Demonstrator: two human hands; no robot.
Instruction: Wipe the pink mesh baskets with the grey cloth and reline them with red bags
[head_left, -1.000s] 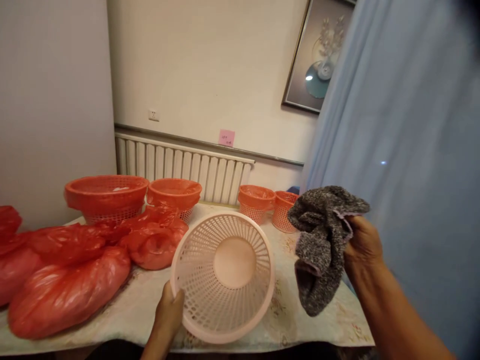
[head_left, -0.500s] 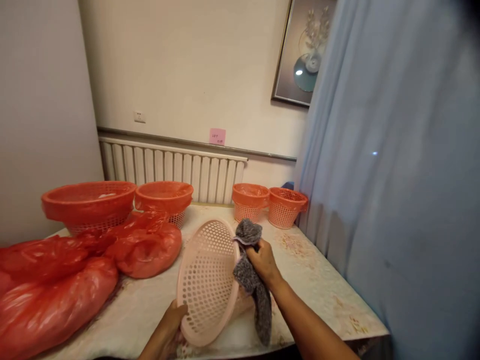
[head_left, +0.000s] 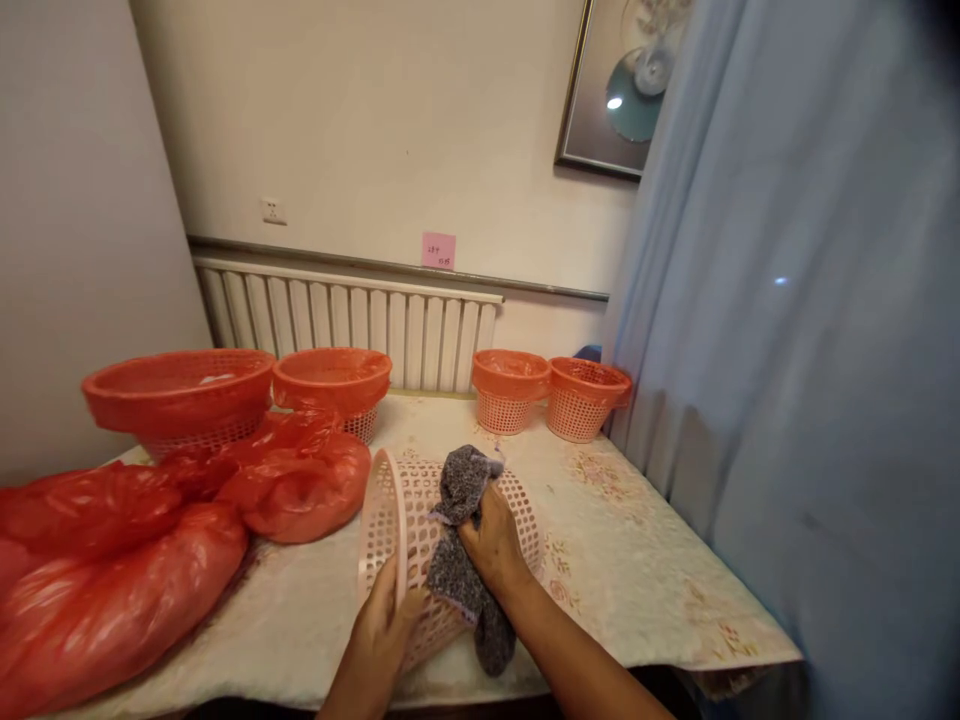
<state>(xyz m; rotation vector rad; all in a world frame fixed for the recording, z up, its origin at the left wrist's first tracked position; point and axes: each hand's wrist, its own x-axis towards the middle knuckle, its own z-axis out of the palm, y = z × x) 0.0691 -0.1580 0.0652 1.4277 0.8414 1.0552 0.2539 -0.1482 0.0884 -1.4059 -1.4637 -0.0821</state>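
Note:
A pale pink perforated plastic basket lies tipped on its side over the near part of the table, its mouth facing left. My left hand is closed round the lower part of its rim, thumb on one side. In my right hand a dark grey cloth is bunched up and pressed against the basket's outer wall. One end of the cloth hangs down toward the table's front edge. The fingers of my right hand are partly hidden by the cloth.
Red-bag-lined baskets stand at the back: a large one, a medium one and two small ones. Filled red plastic bags cover the table's left side. A blue curtain hangs along the right of the flowered tablecloth.
The basket has turned so that its mouth, which faced me, now points left and its outer side shows. My right hand with the cloth has moved left from the rim onto the outer wall.

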